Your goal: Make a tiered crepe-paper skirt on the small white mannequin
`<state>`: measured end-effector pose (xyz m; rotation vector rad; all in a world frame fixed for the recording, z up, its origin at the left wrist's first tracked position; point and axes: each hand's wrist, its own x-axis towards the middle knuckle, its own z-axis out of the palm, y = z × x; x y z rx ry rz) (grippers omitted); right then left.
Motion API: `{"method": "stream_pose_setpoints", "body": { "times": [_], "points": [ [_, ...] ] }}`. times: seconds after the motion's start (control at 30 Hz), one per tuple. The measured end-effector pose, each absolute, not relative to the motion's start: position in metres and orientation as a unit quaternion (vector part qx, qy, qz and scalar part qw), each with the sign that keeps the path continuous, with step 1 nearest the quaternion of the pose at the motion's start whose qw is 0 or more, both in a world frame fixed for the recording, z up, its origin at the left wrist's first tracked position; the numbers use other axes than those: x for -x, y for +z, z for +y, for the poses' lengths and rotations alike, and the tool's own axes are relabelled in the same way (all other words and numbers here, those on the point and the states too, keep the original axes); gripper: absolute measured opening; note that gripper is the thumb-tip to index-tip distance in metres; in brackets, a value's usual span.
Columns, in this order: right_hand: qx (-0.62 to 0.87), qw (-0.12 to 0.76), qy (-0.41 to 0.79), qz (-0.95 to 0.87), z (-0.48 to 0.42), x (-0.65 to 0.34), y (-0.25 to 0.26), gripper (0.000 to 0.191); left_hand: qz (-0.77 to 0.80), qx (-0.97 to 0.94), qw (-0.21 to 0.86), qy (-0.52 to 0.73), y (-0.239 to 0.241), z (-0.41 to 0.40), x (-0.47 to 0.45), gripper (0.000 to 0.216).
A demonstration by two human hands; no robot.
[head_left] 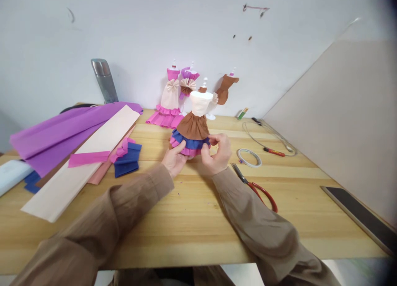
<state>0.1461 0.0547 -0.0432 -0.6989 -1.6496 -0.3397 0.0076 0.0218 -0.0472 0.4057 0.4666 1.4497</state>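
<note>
In the middle of the table stands a miniature dress form with a white bodice. Its layered crepe-paper skirt is brown on top, with blue and pink ruffles below. My left hand grips the lower left hem, the thumb resting over the pink ruffle. On the other side my right hand pinches the blue ruffle at the hem between thumb and fingers. The stand under the skirt is mostly hidden.
Other dressed forms stand behind by the wall. Crepe-paper sheets lie left, near a grey flask. To the right are red-handled scissors, a tape roll, a cable and a dark flat device.
</note>
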Motion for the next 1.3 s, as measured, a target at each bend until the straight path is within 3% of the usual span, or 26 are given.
{"method": "stream_pose_setpoints", "body": {
  "times": [0.07,0.17,0.23,0.33,0.47,0.7,0.83,0.97,1.13,1.3],
  "points": [
    [0.343,0.601,-0.125,-0.711,0.056,-0.147,-0.044,0.026,0.216,-0.184,0.705,0.65,-0.049,0.023,-0.007,0.023],
    [0.368,0.586,-0.081,-0.717,0.055,-0.147,-0.042,0.009,0.223,-0.185,0.704,0.648,-0.051,0.024,-0.005,0.023],
    [0.381,0.604,0.007,-0.7,0.052,-0.147,-0.039,0.004,0.228,-0.187,0.706,0.644,-0.05,0.024,-0.005,0.023],
    [0.415,0.643,0.158,-0.624,0.051,-0.148,-0.037,0.008,0.236,-0.184,0.705,0.643,-0.049,0.025,-0.005,0.023],
    [0.475,0.661,0.267,-0.516,0.06,-0.152,-0.037,0.014,0.231,-0.16,0.7,0.656,-0.046,0.024,-0.006,0.027],
    [0.512,0.573,0.511,-0.385,0.064,-0.153,-0.036,0.031,0.24,-0.152,0.696,0.659,-0.051,0.024,-0.006,0.023],
    [0.502,0.557,0.566,-0.342,0.061,-0.151,-0.035,0.031,0.274,-0.14,0.679,0.666,-0.055,0.026,-0.007,0.016],
    [0.504,0.513,0.621,-0.313,0.063,-0.153,-0.035,0.021,0.299,-0.136,0.665,0.67,-0.059,0.026,-0.007,0.022],
    [0.476,0.438,0.702,-0.299,0.063,-0.153,-0.032,0.041,0.305,-0.139,0.661,0.672,-0.057,0.026,-0.008,0.023],
    [0.413,0.46,0.743,-0.256,0.065,-0.155,-0.034,0.023,0.312,-0.152,0.67,0.656,-0.057,0.02,-0.005,0.022]
  ]
}}
